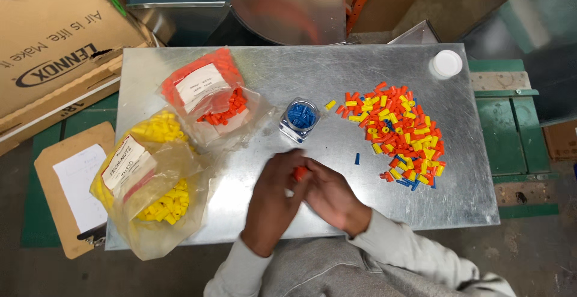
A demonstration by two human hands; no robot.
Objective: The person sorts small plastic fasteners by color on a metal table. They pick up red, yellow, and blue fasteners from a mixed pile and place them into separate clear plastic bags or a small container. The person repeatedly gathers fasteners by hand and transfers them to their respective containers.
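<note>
Both hands, left hand (273,198) and right hand (330,195), close together around an orange connector (299,172), with the mixed pile (399,133) at two o'clock, nearer the right.

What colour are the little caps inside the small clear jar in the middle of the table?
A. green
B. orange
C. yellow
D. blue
D. The small clear jar on the metal table holds only blue caps, while the orange and yellow ones lie in the loose pile and in the bags.
</note>
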